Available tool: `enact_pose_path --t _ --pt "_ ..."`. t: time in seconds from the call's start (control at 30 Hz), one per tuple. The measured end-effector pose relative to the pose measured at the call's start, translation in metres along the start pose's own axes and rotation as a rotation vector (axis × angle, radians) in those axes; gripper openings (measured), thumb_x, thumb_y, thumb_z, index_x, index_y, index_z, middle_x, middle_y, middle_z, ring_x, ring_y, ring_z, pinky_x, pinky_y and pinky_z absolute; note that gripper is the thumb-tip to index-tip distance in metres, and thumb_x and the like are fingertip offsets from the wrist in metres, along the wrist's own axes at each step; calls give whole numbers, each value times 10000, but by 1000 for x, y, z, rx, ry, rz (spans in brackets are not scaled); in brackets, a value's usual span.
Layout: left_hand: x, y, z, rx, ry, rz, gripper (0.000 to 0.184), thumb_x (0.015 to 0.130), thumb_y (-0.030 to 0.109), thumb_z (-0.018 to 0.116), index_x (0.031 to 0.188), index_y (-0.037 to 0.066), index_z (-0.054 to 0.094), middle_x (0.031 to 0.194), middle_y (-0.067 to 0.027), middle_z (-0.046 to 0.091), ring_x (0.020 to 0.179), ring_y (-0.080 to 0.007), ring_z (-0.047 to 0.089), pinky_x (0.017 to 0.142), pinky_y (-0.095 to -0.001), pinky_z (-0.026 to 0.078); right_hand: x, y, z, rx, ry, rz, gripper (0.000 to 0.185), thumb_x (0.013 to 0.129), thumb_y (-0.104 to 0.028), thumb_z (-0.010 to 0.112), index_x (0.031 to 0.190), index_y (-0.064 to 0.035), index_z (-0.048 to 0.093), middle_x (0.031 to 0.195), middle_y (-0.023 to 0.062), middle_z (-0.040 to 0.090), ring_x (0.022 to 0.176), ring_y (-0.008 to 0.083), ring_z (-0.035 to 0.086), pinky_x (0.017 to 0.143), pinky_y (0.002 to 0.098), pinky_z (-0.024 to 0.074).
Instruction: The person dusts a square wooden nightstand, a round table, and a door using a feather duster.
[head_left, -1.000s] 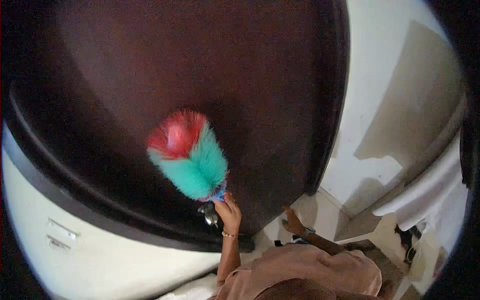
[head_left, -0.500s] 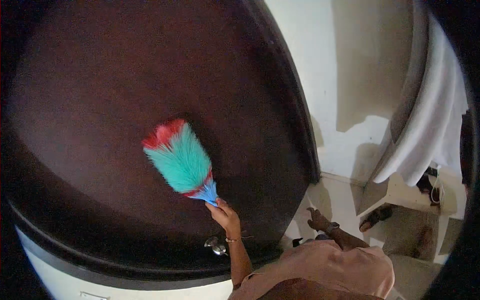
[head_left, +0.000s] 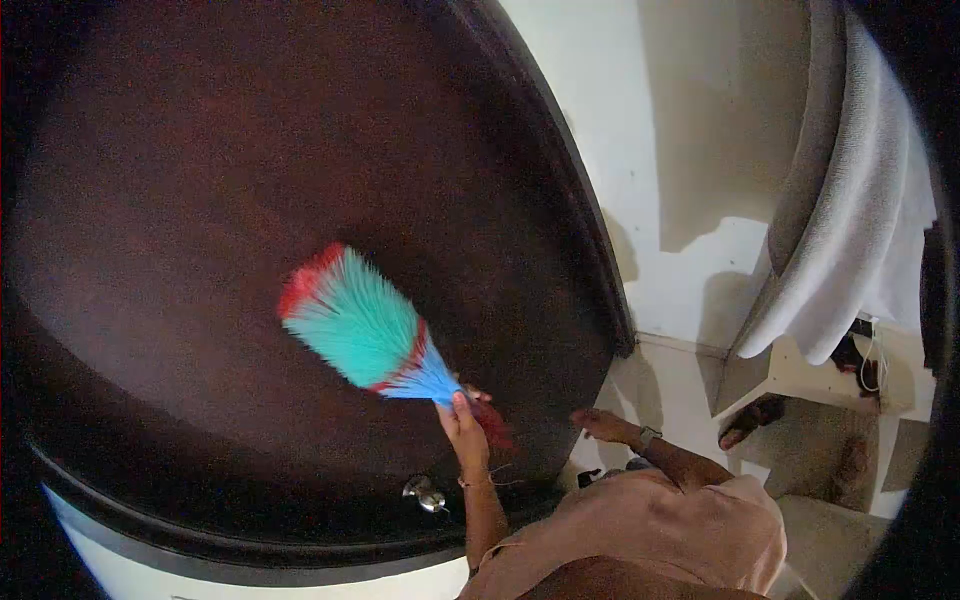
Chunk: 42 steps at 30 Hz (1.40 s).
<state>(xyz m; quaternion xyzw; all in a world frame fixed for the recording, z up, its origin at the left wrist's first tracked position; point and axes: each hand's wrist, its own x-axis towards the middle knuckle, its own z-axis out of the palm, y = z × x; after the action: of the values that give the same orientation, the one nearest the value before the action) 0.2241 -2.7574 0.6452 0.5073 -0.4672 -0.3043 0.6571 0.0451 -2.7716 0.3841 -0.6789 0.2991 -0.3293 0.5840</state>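
Note:
My left hand (head_left: 464, 430) is closed round the lower end of a fluffy duster (head_left: 355, 320). The duster has a red tip, a turquoise middle and blue fibres near the hand, with some red fibres showing past the fingers. It slants up and left in front of a dark brown door (head_left: 250, 150). Whether its tip touches the door I cannot tell. My right hand (head_left: 605, 426), with a watch on the wrist, hangs right of the door's lower corner, fingers loosely extended and holding nothing.
A round metal door knob (head_left: 426, 495) is below my left hand. At the right hangs a grey-white cloth (head_left: 830, 250) over a pale shelf unit (head_left: 815, 380) with shoes (head_left: 752, 422) and a white cable. A white wall (head_left: 600, 80) borders the door.
The view has shifted, so the door fills more of the left side. The duster now tilts further left, its blue part more exposed. My right hand has moved left relative to half a second ago.

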Motion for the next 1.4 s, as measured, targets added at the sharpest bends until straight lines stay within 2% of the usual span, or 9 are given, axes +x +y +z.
enact_pose_path --t 0.07,0.23,0.43,0.47,0.57,0.7,0.77,0.97,1.4 --pt "-4 -9 -12 78 -178 -76 297 886 233 446 1086 13 454 930 -108 563 857 -183 549 802 -315 406 16 -92 -10 214 -176 357 551 869 -503 330 1160 -46 434 1042 39 548 897 172 500 770 368 408" --pt "-23 -6 -16 18 -574 -72 309 862 261 481 1026 0 509 1063 -112 535 988 -217 495 840 -337 383 39 -165 0 1312 -595 343 628 842 -563 294 1166 -41 423 982 135 548 915 255 514 808 364 405" --pt "-47 -4 -49 172 -490 -102 230 851 123 485 1048 10 520 1106 -86 514 1009 -180 476 821 -291 391 69 -187 24 1077 -1154 33 477 853 -468 413 1073 -47 449 658 0 388 588 131 416 497 230 341" --pt "-45 -15 -67 66 -493 -282 219 851 83 474 1053 13 524 1116 -92 509 1035 -190 461 881 -310 354 71 -192 26 998 -1043 20 430 854 -441 430 1038 -53 454 653 -4 393 576 127 414 490 231 346" --pt "-45 19 -62 391 -241 100 238 857 83 468 1078 4 504 1095 -95 514 1034 -193 453 916 -323 322 89 -219 25 530 -706 -205 302 853 -348 480 965 -68 464 643 2 422 541 137 433 480 251 373" --pt "-58 39 -81 408 292 -286 274 874 195 475 1097 38 495 1016 -63 506 948 -148 468 761 -243 412 149 -218 3 -537 11 -879 212 811 -204 541 901 -52 423 670 135 536 577 257 569 494 373 458" --pt "-59 18 -113 814 270 240 219 866 161 468 1022 24 538 1081 -126 466 979 -257 472 828 -357 384 172 -230 -21 -803 35 -578 192 796 -170 536 900 -50 427 726 161 564 628 333 576 503 412 465" --pt "-90 -22 -158 1080 342 286 227 798 31 480 1014 18 546 1014 -179 517 977 -320 465 832 -405 386 214 -188 0 -251 653 -534 318 840 -213 485 1036 21 397 707 245 554 627 396 558 497 459 435" --pt "-96 -51 -152 1040 266 187 251 767 23 546 1018 15 562 1042 -169 491 953 -322 491 799 -379 421 239 -175 -106 -497 792 -197 288 899 -234 385 1013 23 447 697 236 556 685 413 548 518 445 421"
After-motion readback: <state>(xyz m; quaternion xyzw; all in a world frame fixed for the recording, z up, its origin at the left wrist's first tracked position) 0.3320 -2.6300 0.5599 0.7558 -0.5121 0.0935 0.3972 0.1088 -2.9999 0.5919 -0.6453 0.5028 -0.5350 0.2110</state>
